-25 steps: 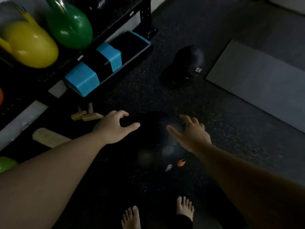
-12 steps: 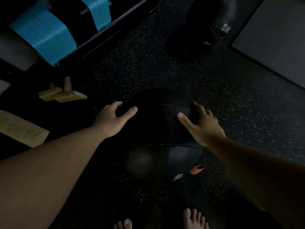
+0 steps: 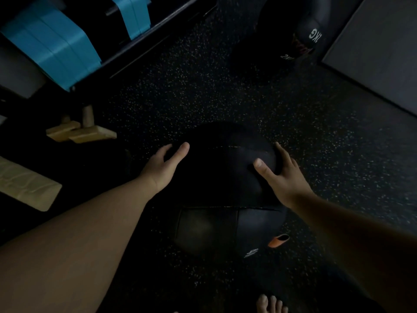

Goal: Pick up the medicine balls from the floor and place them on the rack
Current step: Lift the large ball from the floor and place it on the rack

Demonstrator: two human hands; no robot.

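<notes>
Both sets of fingers are spread wide, unclenched: the left hand (image 3: 161,168) and right hand (image 3: 279,175) press against opposite sides of a black medicine ball (image 3: 223,170) on the speckled floor (image 3: 180,91). A second ball (image 3: 228,231) lies touching its near side, a third (image 3: 300,35) well apart at far right. The rack (image 3: 144,46) stands far left.

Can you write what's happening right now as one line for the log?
step: reach | left hand: open, at near medicine ball | right hand: open, on it | ball: on floor
</notes>
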